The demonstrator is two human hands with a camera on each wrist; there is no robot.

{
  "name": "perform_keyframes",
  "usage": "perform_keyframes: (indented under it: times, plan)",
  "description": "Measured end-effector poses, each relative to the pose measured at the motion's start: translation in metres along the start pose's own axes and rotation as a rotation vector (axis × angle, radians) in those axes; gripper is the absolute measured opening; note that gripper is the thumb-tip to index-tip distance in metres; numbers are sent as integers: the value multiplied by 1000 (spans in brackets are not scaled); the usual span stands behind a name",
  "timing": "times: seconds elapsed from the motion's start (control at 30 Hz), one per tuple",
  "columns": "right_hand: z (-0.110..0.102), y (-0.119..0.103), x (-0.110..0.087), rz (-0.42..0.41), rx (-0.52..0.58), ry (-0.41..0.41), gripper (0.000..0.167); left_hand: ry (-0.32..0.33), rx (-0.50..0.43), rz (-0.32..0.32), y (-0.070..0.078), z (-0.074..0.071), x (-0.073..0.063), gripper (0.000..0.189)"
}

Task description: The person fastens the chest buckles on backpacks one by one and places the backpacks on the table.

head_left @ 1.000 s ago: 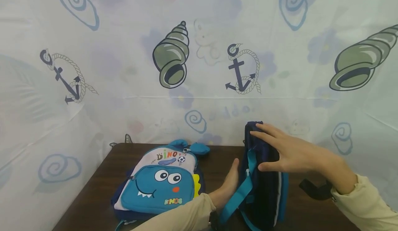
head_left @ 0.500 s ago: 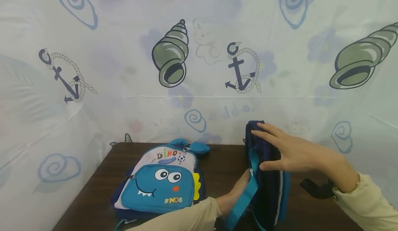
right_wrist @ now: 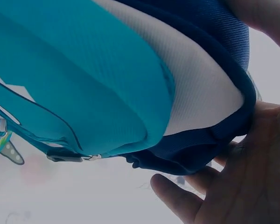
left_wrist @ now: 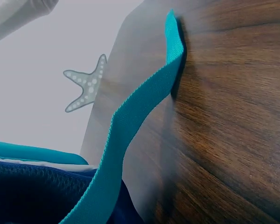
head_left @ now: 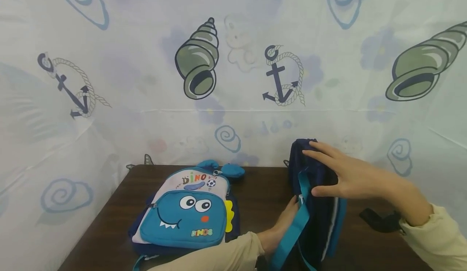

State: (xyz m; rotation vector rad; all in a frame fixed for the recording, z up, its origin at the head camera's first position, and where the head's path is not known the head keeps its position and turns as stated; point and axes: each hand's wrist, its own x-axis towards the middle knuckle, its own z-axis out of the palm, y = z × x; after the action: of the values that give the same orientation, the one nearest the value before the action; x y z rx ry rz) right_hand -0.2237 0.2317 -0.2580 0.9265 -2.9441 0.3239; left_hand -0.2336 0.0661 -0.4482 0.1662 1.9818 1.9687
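Note:
A navy backpack (head_left: 319,222) with a teal front stands on its base at the right of the table, its strap side turned to the left. My right hand (head_left: 359,178) lies spread against its upper side, with thumb and fingers apart on the navy cloth. The right wrist view shows its white and teal front (right_wrist: 107,88) beside my palm (right_wrist: 252,172). My left hand (head_left: 281,226) rests low against the strap side, fingers straight and partly hidden behind a teal strap (head_left: 292,234). No left fingers show in the left wrist view, where a strap (left_wrist: 140,102) crosses.
A second backpack (head_left: 182,218), with a blue dinosaur face, lies on its back at the left of the dark wooden table (head_left: 260,206). A patterned cloth (head_left: 248,80) hangs behind and at the sides. A black strap (head_left: 381,220) shows below my right wrist.
My left hand has moved right, from beside the standing backpack to its strap side. The backpack and my right hand have shifted slightly right, and the head view has tilted a little.

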Motion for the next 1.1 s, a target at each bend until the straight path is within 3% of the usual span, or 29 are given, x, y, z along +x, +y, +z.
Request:
perform_keyframes:
  times: [0.27, 0.57, 1.1]
  plan:
    - [-1, 11, -11, 14, 20, 4, 90, 13, 12, -9, -1, 2, 1, 64]
    - [2, 26, -18, 2, 26, -40, 111, 48, 15, -21, 0, 7, -1, 68]
    - [5, 48, -41, -14, 58, 17, 111, 89, 54, 20, -7, 18, -1, 74]
